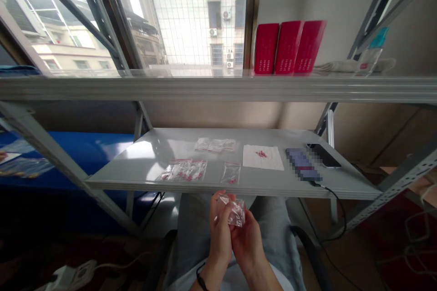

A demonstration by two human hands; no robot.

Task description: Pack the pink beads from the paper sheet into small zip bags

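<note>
Both of my hands are raised over my lap, below the front edge of the grey shelf (pixel 143 157). My left hand (pixel 220 232) and my right hand (pixel 247 241) pinch a small clear plastic bag (pixel 235 210) between them, fingers closed on it. On the shelf lie a pile of clear bags with red bits (pixel 184 170), a single small bag (pixel 231 173), a few empty-looking bags (pixel 215 145) farther back, and a white paper sheet (pixel 262 158) with small red pieces (pixel 261 153) on it.
Two phones (pixel 312 159) lie at the shelf's right end, a cable running off the edge. Three red boxes (pixel 288 47) stand on the upper shelf. Slanted metal frame struts flank both sides. A blue surface (pixel 68 154) lies to the left, a window behind.
</note>
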